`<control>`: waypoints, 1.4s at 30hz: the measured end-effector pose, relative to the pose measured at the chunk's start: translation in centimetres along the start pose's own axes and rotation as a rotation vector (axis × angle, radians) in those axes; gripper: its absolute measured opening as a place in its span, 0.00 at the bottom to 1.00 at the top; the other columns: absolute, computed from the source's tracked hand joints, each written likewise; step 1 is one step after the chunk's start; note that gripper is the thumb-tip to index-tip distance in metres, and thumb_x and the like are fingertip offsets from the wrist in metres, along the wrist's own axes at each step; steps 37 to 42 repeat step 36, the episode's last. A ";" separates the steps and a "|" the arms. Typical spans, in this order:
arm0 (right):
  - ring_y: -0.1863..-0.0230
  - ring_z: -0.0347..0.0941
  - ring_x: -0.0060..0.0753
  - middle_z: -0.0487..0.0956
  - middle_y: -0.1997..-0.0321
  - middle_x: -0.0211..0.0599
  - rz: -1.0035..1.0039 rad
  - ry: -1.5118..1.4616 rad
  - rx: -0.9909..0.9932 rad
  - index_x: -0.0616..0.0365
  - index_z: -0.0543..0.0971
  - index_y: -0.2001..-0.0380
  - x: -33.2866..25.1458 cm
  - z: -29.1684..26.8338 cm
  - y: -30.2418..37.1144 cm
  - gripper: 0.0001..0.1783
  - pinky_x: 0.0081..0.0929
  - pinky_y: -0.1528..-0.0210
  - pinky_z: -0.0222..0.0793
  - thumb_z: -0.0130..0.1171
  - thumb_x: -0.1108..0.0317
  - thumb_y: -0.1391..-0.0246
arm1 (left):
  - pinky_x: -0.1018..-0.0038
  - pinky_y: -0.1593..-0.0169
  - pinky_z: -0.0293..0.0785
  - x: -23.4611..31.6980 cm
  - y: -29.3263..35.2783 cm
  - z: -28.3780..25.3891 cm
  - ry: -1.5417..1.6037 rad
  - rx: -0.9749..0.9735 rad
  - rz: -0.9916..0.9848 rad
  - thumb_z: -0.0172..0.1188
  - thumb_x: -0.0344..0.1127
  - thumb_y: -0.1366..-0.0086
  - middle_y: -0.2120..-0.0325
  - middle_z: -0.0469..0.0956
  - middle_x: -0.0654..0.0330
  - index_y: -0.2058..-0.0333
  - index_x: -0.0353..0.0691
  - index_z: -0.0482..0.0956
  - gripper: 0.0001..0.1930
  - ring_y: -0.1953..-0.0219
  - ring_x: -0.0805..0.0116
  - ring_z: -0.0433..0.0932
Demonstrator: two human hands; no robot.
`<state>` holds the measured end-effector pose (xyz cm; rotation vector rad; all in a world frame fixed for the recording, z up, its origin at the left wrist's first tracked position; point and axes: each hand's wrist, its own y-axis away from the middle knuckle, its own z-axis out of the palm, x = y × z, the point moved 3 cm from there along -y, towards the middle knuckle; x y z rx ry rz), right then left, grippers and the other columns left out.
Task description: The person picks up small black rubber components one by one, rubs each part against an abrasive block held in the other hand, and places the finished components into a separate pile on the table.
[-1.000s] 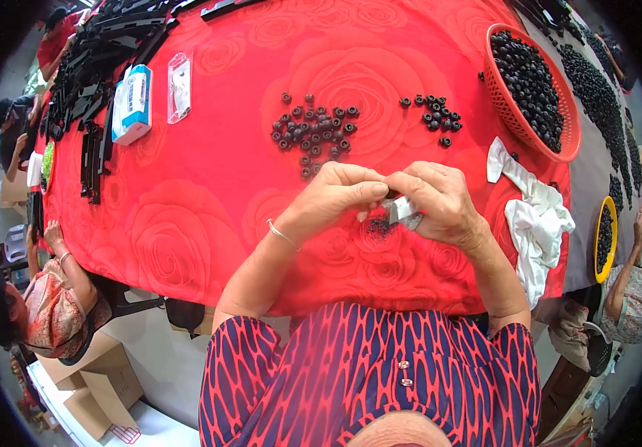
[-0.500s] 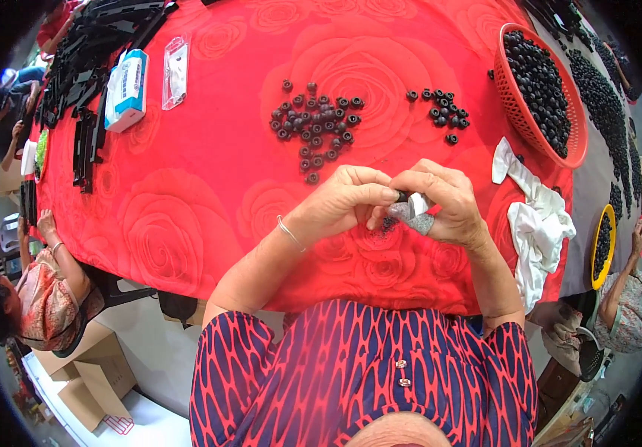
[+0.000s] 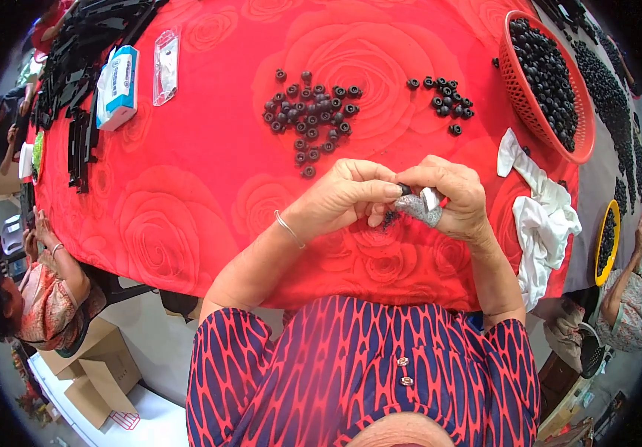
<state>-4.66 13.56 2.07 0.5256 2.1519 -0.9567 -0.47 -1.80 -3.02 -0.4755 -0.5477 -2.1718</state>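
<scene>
Both hands have stayed pressed together above the near edge of the tabletop (image 3: 187, 186), with hardly any shift since 1 second ago. Left hand (image 3: 347, 195) pinches a small black ring-shaped part (image 3: 404, 189) at its fingertips, right where they meet the right hand (image 3: 451, 195). That right hand grips a small grey and white tool (image 3: 419, 207) and wears a grey cover on 1 finger. Farther off on the red rose-patterned cloth lie 2 scatters of the same black parts: a big pile (image 3: 310, 112) at centre and a smaller cluster (image 3: 444, 100) to its right. A red basket (image 3: 548, 86) full of black parts stands at the far right, with a white cloth (image 3: 541, 216) near it. A blue and white packet (image 3: 118, 86) lies far left.
</scene>
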 end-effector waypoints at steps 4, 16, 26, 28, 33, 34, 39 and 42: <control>0.78 0.72 0.33 0.74 0.77 0.36 0.018 -0.030 -0.064 0.61 0.77 0.66 0.1 -0.2 0.1 0.17 0.24 0.79 0.64 0.66 0.73 0.65 | 0.81 0.76 0.71 -0.3 0.1 -0.4 -0.026 -0.020 0.013 0.59 0.29 0.41 0.74 0.77 0.60 0.65 0.32 0.78 0.08 0.77 0.78 0.73; 0.84 0.66 0.29 0.73 0.80 0.35 -0.219 0.267 0.189 0.65 0.76 0.63 -0.7 0.7 1.0 0.23 0.25 0.83 0.61 0.68 0.69 0.65 | 0.79 0.76 0.73 -0.6 0.1 0.1 -0.037 0.153 0.146 0.59 0.28 0.42 0.74 0.77 0.58 0.63 0.31 0.77 0.09 0.78 0.76 0.74; 0.67 0.69 0.26 0.71 0.66 0.37 0.382 -0.171 0.041 0.64 0.71 0.57 0.4 -0.9 0.9 0.16 0.19 0.64 0.64 0.54 0.74 0.52 | 0.80 0.75 0.71 0.0 0.3 0.2 -0.037 0.163 0.181 0.59 0.28 0.42 0.75 0.76 0.58 0.62 0.30 0.77 0.10 0.78 0.75 0.73; 0.68 0.69 0.27 0.71 0.67 0.38 0.391 -0.165 0.042 0.65 0.71 0.58 0.7 -0.6 0.9 0.16 0.20 0.65 0.64 0.54 0.75 0.53 | 0.80 0.74 0.71 0.1 0.3 0.4 -0.038 0.141 0.182 0.58 0.28 0.41 0.73 0.76 0.58 0.61 0.29 0.76 0.10 0.77 0.75 0.73; 0.71 0.69 0.31 0.71 0.69 0.39 0.401 -0.158 0.011 0.63 0.71 0.58 1.0 -0.4 1.2 0.18 0.22 0.68 0.64 0.56 0.75 0.56 | 0.80 0.74 0.71 0.0 0.2 0.3 -0.045 0.126 0.161 0.57 0.28 0.40 0.71 0.76 0.57 0.60 0.29 0.75 0.10 0.76 0.75 0.73; 0.71 0.69 0.31 0.71 0.69 0.39 0.403 -0.162 0.012 0.63 0.71 0.58 1.0 -0.3 1.2 0.18 0.22 0.68 0.64 0.56 0.75 0.56 | 0.80 0.74 0.71 0.1 0.3 0.3 -0.059 0.130 0.157 0.57 0.28 0.40 0.72 0.76 0.57 0.60 0.29 0.75 0.11 0.77 0.75 0.73; 0.70 0.69 0.32 0.71 0.69 0.39 0.403 -0.141 -0.031 0.62 0.72 0.58 0.8 -0.4 1.0 0.19 0.22 0.68 0.64 0.59 0.72 0.57 | 0.79 0.73 0.72 0.2 0.3 0.3 -0.081 0.113 0.154 0.56 0.29 0.40 0.72 0.76 0.57 0.60 0.29 0.75 0.11 0.76 0.74 0.73; 0.70 0.69 0.32 0.71 0.69 0.39 0.403 -0.141 -0.031 0.62 0.72 0.58 0.8 -0.4 1.0 0.19 0.22 0.68 0.64 0.59 0.72 0.57 | 0.79 0.73 0.72 0.2 0.3 0.3 -0.081 0.113 0.154 0.56 0.29 0.40 0.72 0.76 0.57 0.60 0.29 0.75 0.11 0.76 0.74 0.73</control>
